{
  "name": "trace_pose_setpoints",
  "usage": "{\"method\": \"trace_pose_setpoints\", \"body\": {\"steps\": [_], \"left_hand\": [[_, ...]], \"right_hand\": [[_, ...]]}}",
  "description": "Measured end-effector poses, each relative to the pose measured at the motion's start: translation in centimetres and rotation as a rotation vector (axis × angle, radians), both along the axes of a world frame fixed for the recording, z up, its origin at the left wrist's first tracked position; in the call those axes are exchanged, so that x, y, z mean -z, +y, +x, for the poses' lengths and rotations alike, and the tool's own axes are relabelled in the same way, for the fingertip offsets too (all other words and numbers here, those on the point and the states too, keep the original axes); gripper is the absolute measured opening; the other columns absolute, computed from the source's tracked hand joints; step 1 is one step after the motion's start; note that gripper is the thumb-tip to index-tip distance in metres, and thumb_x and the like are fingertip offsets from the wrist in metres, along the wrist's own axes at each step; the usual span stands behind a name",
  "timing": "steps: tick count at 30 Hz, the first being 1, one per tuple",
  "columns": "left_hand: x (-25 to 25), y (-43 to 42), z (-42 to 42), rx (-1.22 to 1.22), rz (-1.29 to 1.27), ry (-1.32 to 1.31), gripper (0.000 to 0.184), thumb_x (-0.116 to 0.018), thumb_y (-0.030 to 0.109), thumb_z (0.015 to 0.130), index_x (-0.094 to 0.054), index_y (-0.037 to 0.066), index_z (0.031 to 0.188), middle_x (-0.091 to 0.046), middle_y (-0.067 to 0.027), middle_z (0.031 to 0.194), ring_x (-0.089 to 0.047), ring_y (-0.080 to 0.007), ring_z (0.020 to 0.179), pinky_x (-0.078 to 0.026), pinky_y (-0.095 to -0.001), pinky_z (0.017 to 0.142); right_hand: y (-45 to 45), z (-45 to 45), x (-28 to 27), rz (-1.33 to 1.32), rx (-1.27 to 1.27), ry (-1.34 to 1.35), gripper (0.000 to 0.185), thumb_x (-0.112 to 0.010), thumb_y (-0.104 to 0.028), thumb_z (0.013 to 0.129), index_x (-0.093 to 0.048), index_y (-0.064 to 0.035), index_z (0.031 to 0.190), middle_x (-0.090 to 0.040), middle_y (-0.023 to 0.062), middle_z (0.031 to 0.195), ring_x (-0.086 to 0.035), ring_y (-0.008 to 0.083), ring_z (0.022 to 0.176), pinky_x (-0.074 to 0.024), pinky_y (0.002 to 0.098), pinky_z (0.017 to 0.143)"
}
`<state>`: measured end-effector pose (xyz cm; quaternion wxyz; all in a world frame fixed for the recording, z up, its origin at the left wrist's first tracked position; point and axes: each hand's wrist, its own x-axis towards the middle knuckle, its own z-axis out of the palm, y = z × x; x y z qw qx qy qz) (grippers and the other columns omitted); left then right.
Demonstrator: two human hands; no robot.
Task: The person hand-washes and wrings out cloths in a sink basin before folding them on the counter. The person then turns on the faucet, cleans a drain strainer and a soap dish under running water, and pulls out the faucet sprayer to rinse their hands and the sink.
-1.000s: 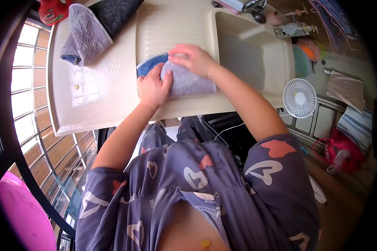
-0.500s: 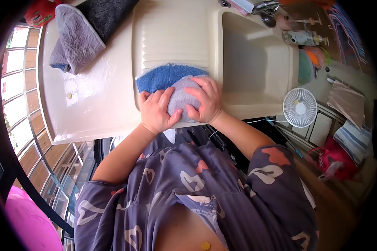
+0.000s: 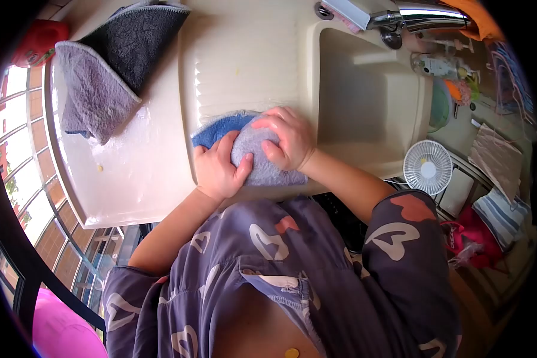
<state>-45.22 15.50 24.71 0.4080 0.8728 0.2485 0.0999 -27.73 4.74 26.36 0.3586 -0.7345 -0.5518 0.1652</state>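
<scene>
Clearly clamped on the folded cloth [image 3: 271, 170] with the fingers of both left hand [image 3: 218, 170] and right hand [image 3: 289, 140]: gripping the grey fold's left edge with one, its upper right with the other. Lying seemingly crosswise on the ribbed part of the counter [image 3: 241, 74], left of the sink [image 3: 394, 119], about equally near each, blue side showing beyond the left fingers.

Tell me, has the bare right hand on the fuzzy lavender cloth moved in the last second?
Yes: judged against the cream sink counter, the right hand has moved toward the front edge.
</scene>
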Motion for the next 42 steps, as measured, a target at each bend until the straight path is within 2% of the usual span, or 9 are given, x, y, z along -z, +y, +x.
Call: {"method": "trace_pose_setpoints", "body": {"steps": [7, 12, 20, 22, 27, 32, 35, 37, 42], "left_hand": [[-1.3, 0.2, 1.2, -0.077, -0.081, 0.172, 0.043, -0.056, 0.043, 0.087, -0.064, 0.008, 0.110, -0.069, -0.0166, 0.079, -0.066, -0.0346, 0.075, -0.044, -0.0415, 0.071], [-2.0, 0.9, 2.3, -0.232, -0.251, 0.303, 0.051, -0.046, 0.051, 0.093, -0.067, 0.009, 0.112, -0.069, -0.0233, 0.090, -0.065, -0.0409, 0.092, -0.051, -0.0452, 0.081], [1.0, 1.4, 1.5, -0.232, -0.325, 0.097, 0.050, -0.046, 0.043, 0.095, -0.066, 0.000, 0.111, -0.066, -0.0271, 0.101, -0.063, -0.0387, 0.101, -0.047, -0.0382, 0.089], [1.1, 0.1, 0.7, -0.215, -0.330, -0.020, 0.047, -0.046, 0.038, 0.096, -0.065, -0.002, 0.112, -0.066, -0.0267, 0.103, -0.063, -0.0381, 0.101, -0.047, -0.0371, 0.089], [0.4, -3.1, -0.4, -0.206, -0.040, -0.088, 0.045, -0.044, 0.032, 0.097, -0.060, -0.005, 0.119, -0.066, -0.0246, 0.109, -0.062, -0.0356, 0.107, -0.046, -0.0392, 0.091], [1.0, -2.6, -0.4, -0.210, -0.075, -0.143, 0.046, -0.043, 0.032, 0.097, -0.060, -0.006, 0.117, -0.066, -0.0245, 0.109, -0.062, -0.0360, 0.104, -0.046, -0.0380, 0.092], [2.0, -2.5, -0.4, -0.277, -0.267, -0.203, 0.042, -0.048, 0.029, 0.099, -0.061, -0.007, 0.116, -0.067, -0.0193, 0.107, -0.062, -0.0246, 0.100, -0.046, -0.0324, 0.091], [2.6, -2.5, -0.3, -0.326, -0.299, -0.251, 0.041, -0.051, 0.029, 0.098, -0.062, -0.007, 0.114, -0.068, -0.0160, 0.104, -0.061, -0.0210, 0.098, -0.046, -0.0312, 0.090], [1.3, -3.1, -0.1, -0.374, -0.222, -0.197, 0.037, -0.055, 0.029, 0.095, -0.066, -0.003, 0.108, -0.070, -0.0156, 0.095, -0.064, -0.0219, 0.092, -0.048, -0.0314, 0.084]], "right_hand": [[1.1, 1.1, 0.3, -0.150, -0.019, 0.070, 0.023, -0.056, -0.015, 0.077, -0.067, -0.0105, 0.097, -0.064, 0.0094, 0.093, -0.061, 0.0306, 0.085, -0.0505, 0.0394, 0.075], [2.8, 2.2, 1.0, -0.388, 0.071, 0.265, 0.033, -0.053, -0.039, 0.087, -0.069, -0.0140, 0.100, -0.069, 0.0116, 0.105, -0.064, 0.0327, 0.098, -0.0503, 0.0415, 0.085], [3.5, 1.8, -0.8, -0.437, 0.105, 0.282, 0.042, -0.054, -0.047, 0.090, -0.071, -0.0105, 0.102, -0.069, 0.0161, 0.102, -0.066, 0.0331, 0.098, -0.0500, 0.0402, 0.087], [1.6, 1.0, -2.1, -0.326, 0.173, 0.265, 0.048, -0.055, -0.053, 0.088, -0.069, -0.0118, 0.107, -0.068, 0.0172, 0.108, -0.064, 0.0344, 0.103, -0.0492, 0.0423, 0.091], [-7.8, 0.9, -1.1, 0.348, 0.178, 0.101, 0.032, -0.067, -0.030, 0.087, -0.065, -0.0059, 0.107, -0.063, 0.0128, 0.111, -0.062, 0.0303, 0.099, -0.0514, 0.0386, 0.084], [-22.7, 5.8, 3.7, 0.040, 0.426, -0.083, 0.025, -0.065, -0.027, 0.089, -0.066, -0.0073, 0.104, -0.062, 0.0093, 0.115, -0.059, 0.0323, 0.106, -0.0491, 0.0436, 0.088], [-31.2, 8.4, 3.7, -0.314, 0.484, -0.203, 0.026, -0.055, -0.033, 0.094, -0.067, -0.0097, 0.098, -0.066, 0.0096, 0.104, -0.065, 0.0346, 0.087, -0.0520, 0.0468, 0.077], [-31.9, 8.8, 4.1, -0.227, 0.707, -0.142, 0.026, -0.053, -0.033, 0.095, -0.067, -0.0111, 0.095, -0.068, 0.0101, 0.099, -0.064, 0.0356, 0.089, -0.0517, 0.0475, 0.076], [-30.0, 8.1, 2.7, -0.437, 0.558, -0.125, 0.029, -0.051, -0.036, 0.095, -0.067, -0.0115, 0.095, -0.067, 0.0097, 0.101, -0.064, 0.0367, 0.087, -0.0513, 0.0485, 0.075]]}}
